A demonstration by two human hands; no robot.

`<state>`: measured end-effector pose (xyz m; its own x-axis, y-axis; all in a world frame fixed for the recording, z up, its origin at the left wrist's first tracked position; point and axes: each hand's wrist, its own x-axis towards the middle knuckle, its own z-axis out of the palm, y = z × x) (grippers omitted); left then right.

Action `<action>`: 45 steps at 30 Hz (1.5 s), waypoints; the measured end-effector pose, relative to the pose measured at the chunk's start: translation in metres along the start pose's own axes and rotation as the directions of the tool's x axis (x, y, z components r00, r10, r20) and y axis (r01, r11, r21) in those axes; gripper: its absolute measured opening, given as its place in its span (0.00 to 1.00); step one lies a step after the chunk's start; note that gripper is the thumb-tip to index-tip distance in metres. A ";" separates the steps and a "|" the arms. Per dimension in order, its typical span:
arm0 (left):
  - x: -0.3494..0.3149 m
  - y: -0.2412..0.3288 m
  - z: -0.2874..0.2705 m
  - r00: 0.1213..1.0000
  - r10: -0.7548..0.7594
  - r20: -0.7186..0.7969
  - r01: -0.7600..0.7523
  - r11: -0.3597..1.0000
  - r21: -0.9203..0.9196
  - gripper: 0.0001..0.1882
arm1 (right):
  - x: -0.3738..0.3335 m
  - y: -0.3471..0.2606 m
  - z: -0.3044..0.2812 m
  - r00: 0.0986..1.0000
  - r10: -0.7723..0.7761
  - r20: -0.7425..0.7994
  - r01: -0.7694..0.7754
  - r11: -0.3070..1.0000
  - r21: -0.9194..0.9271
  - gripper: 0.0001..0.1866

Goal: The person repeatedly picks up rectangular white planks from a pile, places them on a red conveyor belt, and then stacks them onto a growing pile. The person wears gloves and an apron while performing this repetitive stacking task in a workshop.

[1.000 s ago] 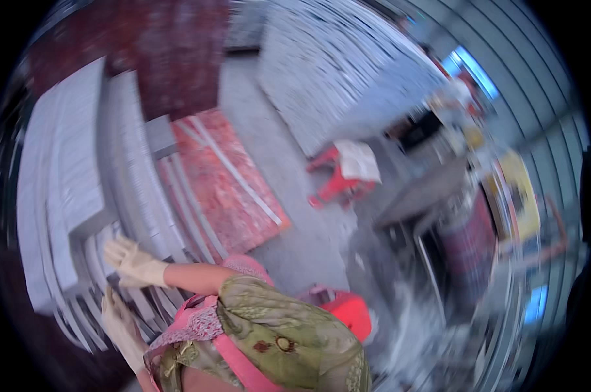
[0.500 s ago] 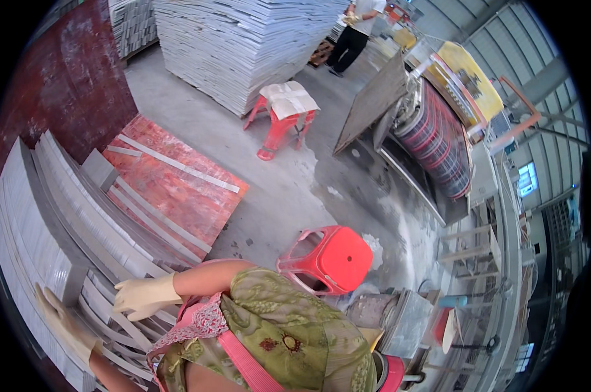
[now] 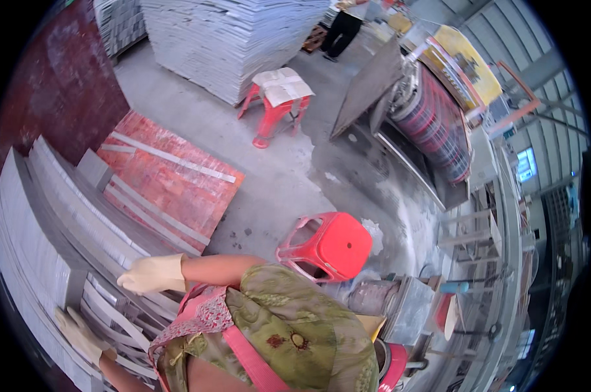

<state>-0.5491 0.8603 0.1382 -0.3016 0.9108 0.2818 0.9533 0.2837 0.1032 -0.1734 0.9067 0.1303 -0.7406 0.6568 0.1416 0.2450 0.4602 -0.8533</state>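
Both my hands wear cream gloves and reach toward stacks of long, narrow pale grey strips [image 3: 31, 251] at the left. My left hand [image 3: 85, 336] lies with fingers stretched and apart on the near part of the strips, beside a gap between stacks. Farther up, my right hand [image 3: 153, 274] is closed, knuckles up, over the neighbouring strips. Its fingertips are turned under, so whatever they hold is hidden. Below the hands, several loose strips [image 3: 116, 313] lie at differing angles.
A red-stained board [image 3: 191, 166] carrying a few strips lies beyond the stacks. Red plastic stools [image 3: 348, 245] stand on the floor, one topped with cardboard [image 3: 284, 86]. Behind are a tall stack of pale sheets [image 3: 223, 39], a roller machine [image 3: 432, 124] and another person [image 3: 342, 32].
My left hand has shifted right and down along the strips. My right hand has curled from spread fingers to closed and moved slightly up. The whole view has shifted a little.
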 end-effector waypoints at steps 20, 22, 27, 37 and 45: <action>-0.209 0.100 -0.082 0.629 -0.658 -0.414 0.302 0.698 -0.649 0.16 | 0.103 0.015 -0.036 0.942 0.316 -0.115 -0.108 0.608 0.786 0.34; -0.255 0.106 -0.079 0.530 -0.757 -0.381 0.438 0.629 -0.642 0.16 | 0.126 0.021 -0.034 0.960 0.264 -0.087 -0.106 0.638 0.763 0.39; -0.357 0.157 -0.081 0.254 -0.953 -0.164 0.750 0.301 -0.589 0.19 | 0.180 -0.011 0.001 0.925 0.380 -0.016 -0.213 0.554 0.805 0.45; -0.409 0.189 -0.060 0.070 -0.997 -0.039 0.748 0.078 -0.659 0.21 | 0.236 0.004 0.012 0.990 0.117 -0.084 -0.060 0.867 0.494 0.40; -0.401 0.191 -0.046 0.116 -0.983 0.139 0.752 -0.004 -0.659 0.20 | 0.324 -0.059 -0.003 0.768 -0.636 -0.072 0.519 0.684 -0.513 0.32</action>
<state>-0.2467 0.5351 0.0892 -0.9706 -0.1315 -0.2014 -0.2402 0.4861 0.8402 -0.4257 1.0944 0.2278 -0.6800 0.2543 0.6877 0.1039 0.9619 -0.2530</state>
